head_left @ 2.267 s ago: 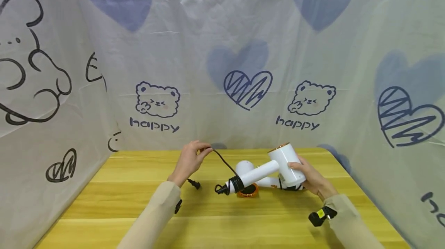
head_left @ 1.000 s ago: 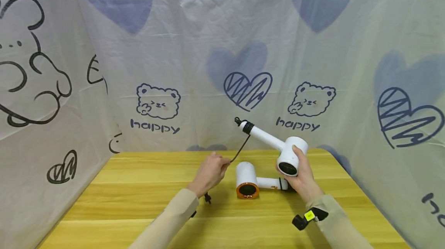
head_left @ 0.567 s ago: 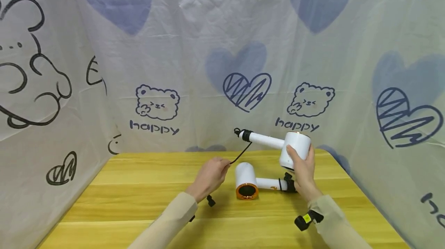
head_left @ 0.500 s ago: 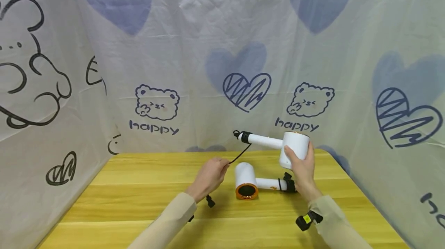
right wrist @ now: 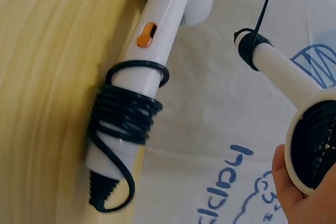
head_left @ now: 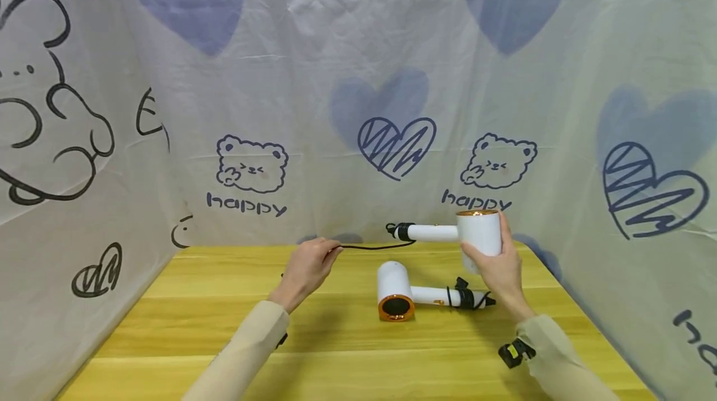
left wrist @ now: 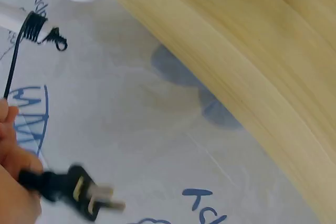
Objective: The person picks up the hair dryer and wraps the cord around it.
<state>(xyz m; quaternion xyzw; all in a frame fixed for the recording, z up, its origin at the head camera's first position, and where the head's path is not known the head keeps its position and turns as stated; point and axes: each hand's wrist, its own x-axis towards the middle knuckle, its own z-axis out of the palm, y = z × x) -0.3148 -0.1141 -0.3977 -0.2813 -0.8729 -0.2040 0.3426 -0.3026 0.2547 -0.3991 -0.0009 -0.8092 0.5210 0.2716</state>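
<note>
My right hand (head_left: 500,267) grips a white hair dryer (head_left: 478,233) by its barrel, raised over the back of the table, its orange-rimmed end up and its handle pointing left. Black cord is wound round that handle near its tip. From the winding a stretch of cord (head_left: 370,248) runs left to my left hand (head_left: 307,269), which pinches it between thumb and fingers. In the left wrist view the plug (left wrist: 79,187) sticks out beside the hand, prongs outward. A second white hair dryer (head_left: 394,279) lies on the table below, cord coiled round its handle (right wrist: 152,35).
The wooden table (head_left: 358,370) has light yellow planks. A pale cloth (head_left: 336,27) printed with hearts and bears hangs behind it and at both sides. Black wrist cameras sit on both sleeves, one of them at the right cuff (head_left: 516,352).
My left hand has moved left, drawing the cord from slanted to nearly level. The held hair dryer has turned from handle-up to level. The second dryer stays put.
</note>
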